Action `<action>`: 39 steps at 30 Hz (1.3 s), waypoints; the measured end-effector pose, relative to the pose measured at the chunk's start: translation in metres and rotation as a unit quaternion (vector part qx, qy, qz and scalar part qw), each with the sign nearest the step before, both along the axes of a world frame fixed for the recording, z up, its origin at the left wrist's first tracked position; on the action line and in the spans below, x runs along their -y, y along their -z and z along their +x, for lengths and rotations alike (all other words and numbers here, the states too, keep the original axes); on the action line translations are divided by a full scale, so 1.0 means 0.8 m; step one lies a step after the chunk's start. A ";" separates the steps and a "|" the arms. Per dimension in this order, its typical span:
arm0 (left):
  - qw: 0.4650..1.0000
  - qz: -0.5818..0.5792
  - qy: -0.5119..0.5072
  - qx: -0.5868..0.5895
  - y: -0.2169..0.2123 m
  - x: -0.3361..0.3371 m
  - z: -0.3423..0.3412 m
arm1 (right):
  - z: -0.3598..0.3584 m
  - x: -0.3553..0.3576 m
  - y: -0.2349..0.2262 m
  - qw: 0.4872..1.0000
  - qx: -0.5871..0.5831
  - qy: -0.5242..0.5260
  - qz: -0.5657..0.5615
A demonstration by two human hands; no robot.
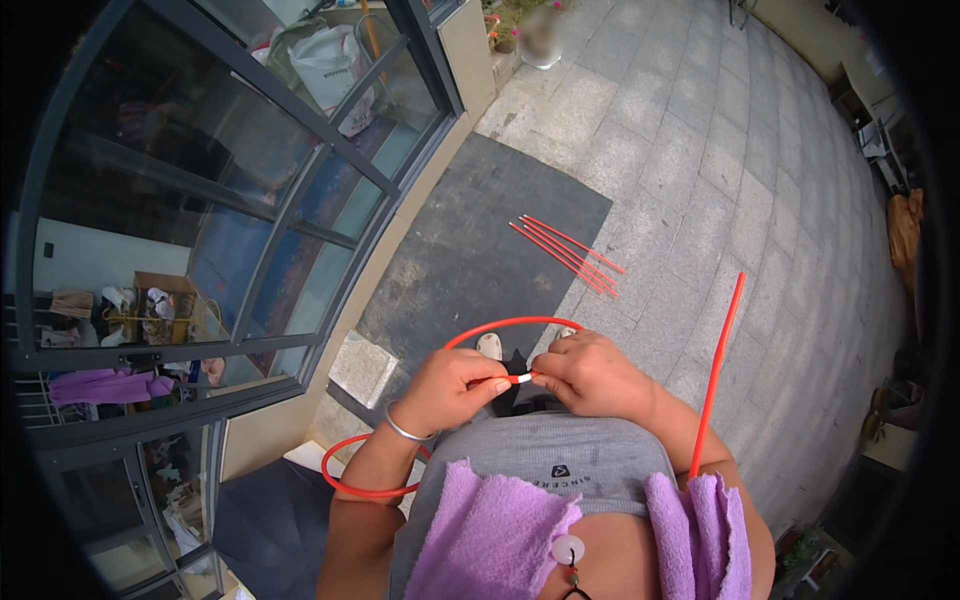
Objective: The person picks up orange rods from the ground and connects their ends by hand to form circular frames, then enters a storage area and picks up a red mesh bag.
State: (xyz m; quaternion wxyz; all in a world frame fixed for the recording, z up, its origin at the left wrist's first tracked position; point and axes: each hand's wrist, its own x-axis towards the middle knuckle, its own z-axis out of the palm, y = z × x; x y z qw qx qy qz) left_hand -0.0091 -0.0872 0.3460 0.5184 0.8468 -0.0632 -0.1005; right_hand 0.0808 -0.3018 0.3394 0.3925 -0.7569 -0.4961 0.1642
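Left hand point(455, 385) and right hand point(590, 372) each pinch the red tube point(510, 323) looping above and between them.

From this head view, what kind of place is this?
Likely an outdoor paved patio beside a building: grey stone paving, a dark mat before glass doors, potted flowers at the wall. Both hands hold a red rod.

Both forearms bent inward before the torso; left hand point(455, 385) and right hand point(590, 372) meet, fingers curled closed in pinching grips.
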 end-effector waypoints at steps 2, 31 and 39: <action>1.000 0.001 -0.008 0.014 0.002 0.001 0.000 | 0.001 -0.002 0.004 1.000 0.008 0.001 0.008; 0.996 0.070 0.022 0.053 0.022 0.006 -0.001 | 0.002 0.000 0.042 0.995 -0.095 -0.030 0.009; 0.996 0.073 0.031 0.047 0.022 0.017 -0.003 | -0.007 -0.003 0.045 0.996 -0.075 -0.044 0.023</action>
